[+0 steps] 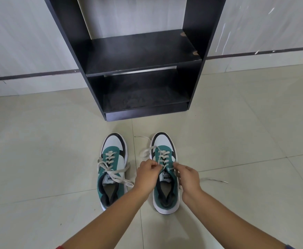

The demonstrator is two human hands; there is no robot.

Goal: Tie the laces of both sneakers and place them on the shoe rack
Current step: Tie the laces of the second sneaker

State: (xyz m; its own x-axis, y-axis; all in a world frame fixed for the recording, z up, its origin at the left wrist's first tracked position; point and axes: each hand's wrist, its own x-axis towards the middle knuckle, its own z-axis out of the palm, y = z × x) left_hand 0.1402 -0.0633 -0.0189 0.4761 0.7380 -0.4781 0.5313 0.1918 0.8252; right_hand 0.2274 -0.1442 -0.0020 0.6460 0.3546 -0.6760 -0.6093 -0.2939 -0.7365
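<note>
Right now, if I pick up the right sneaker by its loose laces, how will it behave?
Probably awkwardly. The right sneaker looks light, so it should lift, but its laces are floppy, trailing across the floor tiles. It would likely dangle and swing. The left hand and right hand each pinch a lace.

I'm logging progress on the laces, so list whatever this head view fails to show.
- Right sneaker lacing at the top eyelets: covered by the left hand and right hand.
- Shoe rack upper part: cut off by the top edge.
- Left sneaker knot: too small to judge.
</note>
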